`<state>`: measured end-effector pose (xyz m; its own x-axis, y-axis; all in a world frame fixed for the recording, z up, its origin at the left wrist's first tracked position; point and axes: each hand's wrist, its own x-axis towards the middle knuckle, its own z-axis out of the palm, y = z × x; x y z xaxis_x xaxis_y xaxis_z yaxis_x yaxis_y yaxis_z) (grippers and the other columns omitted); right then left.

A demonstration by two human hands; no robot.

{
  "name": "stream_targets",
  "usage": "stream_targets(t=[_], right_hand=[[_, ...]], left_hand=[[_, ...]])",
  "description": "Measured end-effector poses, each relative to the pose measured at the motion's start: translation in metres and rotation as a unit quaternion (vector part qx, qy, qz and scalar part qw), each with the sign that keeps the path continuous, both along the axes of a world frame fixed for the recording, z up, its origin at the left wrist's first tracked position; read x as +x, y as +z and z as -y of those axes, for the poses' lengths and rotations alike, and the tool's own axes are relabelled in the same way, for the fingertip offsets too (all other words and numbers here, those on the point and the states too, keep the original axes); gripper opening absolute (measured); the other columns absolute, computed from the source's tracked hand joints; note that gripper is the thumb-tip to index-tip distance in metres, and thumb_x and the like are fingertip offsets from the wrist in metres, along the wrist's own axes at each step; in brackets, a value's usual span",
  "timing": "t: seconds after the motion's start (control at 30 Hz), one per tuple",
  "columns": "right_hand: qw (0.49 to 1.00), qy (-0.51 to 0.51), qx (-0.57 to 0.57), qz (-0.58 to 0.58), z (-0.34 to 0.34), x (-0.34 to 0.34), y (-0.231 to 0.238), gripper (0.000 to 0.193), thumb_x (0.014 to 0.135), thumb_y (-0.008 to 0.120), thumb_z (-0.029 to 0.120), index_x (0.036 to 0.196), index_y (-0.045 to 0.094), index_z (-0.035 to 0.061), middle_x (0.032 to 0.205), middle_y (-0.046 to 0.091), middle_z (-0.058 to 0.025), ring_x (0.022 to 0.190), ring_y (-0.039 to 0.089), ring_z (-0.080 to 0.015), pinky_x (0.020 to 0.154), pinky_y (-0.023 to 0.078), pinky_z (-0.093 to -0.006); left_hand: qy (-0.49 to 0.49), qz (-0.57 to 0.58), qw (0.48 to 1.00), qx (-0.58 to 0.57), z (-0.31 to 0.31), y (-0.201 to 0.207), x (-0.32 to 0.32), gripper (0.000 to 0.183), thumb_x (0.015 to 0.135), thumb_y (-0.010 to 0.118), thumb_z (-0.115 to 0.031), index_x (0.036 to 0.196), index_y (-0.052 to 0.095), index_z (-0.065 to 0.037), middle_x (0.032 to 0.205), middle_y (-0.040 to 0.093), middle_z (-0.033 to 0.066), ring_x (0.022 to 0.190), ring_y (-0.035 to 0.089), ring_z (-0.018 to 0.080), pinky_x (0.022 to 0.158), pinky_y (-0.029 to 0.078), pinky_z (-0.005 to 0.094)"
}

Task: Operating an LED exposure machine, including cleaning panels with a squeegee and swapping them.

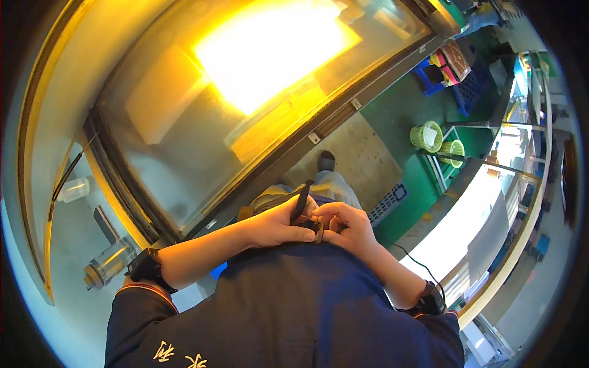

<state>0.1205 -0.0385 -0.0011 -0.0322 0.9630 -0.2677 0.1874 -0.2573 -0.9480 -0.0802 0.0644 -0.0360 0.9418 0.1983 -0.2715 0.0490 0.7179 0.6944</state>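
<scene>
Belt [302,203]: black strap, loose end jutting out; brass-toned squarish buckle [321,230].

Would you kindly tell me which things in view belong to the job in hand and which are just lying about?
Job in hand:
dark strap, in left hand
buckle, beside right hand

Lying about:
two yellowish baskets
clear cylinder
blue slotted plastic piece

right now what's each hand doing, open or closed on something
Left hand: closed, holding a black strap.
Right hand: curled at the buckle; whether it grips cannot be told.
</scene>
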Motion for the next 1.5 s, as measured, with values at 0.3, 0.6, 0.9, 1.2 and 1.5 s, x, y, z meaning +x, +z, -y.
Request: stream_targets(t=[0.3,0.6,0.9,1.2,1.5], right_hand=[[0.989,0.055,0.135,-0.022,-0.001,-0.010,-0.008,0.029,0.075,0.080,0.002,0.102,0.071,0.0070,0.099,0.071,-0.0072,0.067,0.064,-0.0141,0.059,0.052,-0.0257],[0.985,0.054,0.164,-0.010,-0.001,-0.019,-0.001,0.025,0.076,0.080,0.000,0.098,0.071,0.0049,0.097,0.072,-0.0093,0.070,0.069,-0.0162,0.059,0.055,-0.0265],[0.984,0.050,0.169,-0.007,0.002,-0.019,-0.003,0.024,0.074,0.081,-0.001,0.095,0.070,0.0047,0.097,0.073,-0.0109,0.068,0.069,-0.0159,0.058,0.054,-0.0250],[0.963,0.067,0.253,0.058,0.002,-0.019,0.000,0.024,0.073,0.082,0.005,0.093,0.068,0.0051,0.091,0.073,-0.0123,0.072,0.072,-0.0246,0.061,0.057,-0.0317],[0.965,0.037,0.242,0.091,-0.001,-0.022,0.012,0.024,0.075,0.080,0.004,0.095,0.067,0.0051,0.088,0.071,-0.0114,0.072,0.071,-0.0249,0.063,0.058,-0.0333]], left_hand=[[0.080,0.034,0.993,-0.075,0.005,0.009,-0.012,0.045,0.085,0.076,0.000,0.118,0.047,-0.010,0.115,0.047,0.0014,0.111,0.054,0.0142,0.099,0.045,0.0325],[0.244,0.077,0.966,0.023,-0.007,0.017,-0.035,0.025,0.091,0.066,-0.018,0.108,0.051,-0.007,0.105,0.055,0.0113,0.108,0.056,0.0207,0.098,0.045,0.0397],[0.115,-0.055,0.968,0.216,-0.054,0.107,-0.059,0.012,0.093,0.064,-0.006,0.103,0.061,0.000,0.088,0.065,0.0048,0.071,0.058,0.0101,0.066,0.049,0.0260],[0.054,-0.186,0.957,0.218,-0.022,0.072,-0.049,0.033,0.090,0.073,-0.023,0.106,0.051,-0.005,0.117,0.059,0.0109,0.089,0.065,0.0163,0.072,0.054,0.0299],[-0.057,-0.094,0.906,0.408,-0.009,0.059,-0.039,0.052,0.083,0.078,-0.034,0.122,0.064,-0.004,0.114,0.064,0.0121,0.110,0.062,0.0281,0.095,0.049,0.0377]])
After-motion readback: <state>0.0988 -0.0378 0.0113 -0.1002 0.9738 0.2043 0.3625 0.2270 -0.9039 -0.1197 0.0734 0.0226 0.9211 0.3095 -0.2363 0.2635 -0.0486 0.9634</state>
